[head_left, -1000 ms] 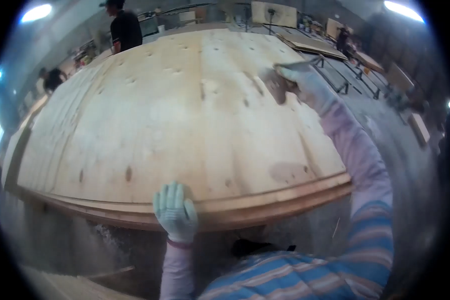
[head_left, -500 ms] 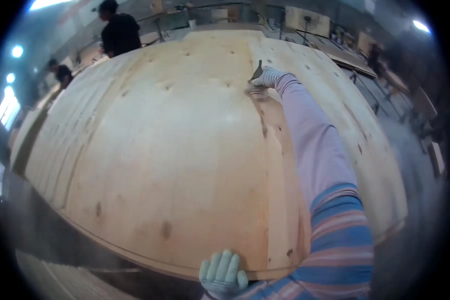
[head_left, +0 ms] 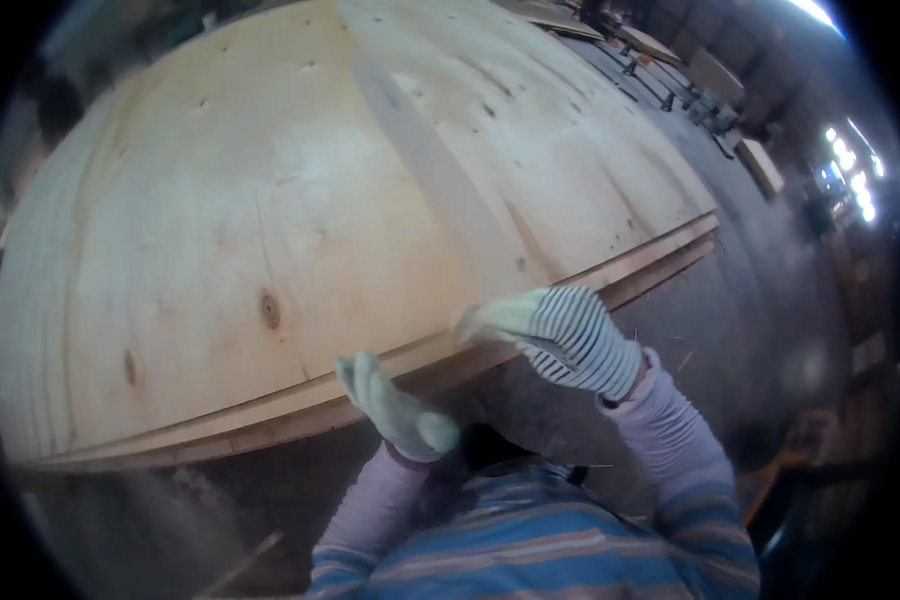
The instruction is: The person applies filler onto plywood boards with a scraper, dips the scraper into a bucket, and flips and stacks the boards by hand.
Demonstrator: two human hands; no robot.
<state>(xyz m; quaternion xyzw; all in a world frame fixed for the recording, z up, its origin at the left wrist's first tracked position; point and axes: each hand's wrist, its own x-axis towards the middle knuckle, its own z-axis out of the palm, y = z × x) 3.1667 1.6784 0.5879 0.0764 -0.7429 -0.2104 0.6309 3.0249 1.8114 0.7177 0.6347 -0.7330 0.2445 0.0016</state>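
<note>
Fingers of two gloved hands at the near edge of a plywood sheet.

Fingers of the left hand lie close together at the edge, its thumb apart from them, with nothing in the grasp; those of the right hand, in a glove with dark stripes, point inward over the edge, too blurred to tell whether they grip anything. Between and beyond them the sheet lies flat atop another board, dark knots and a greyish band showing on its face.
</note>
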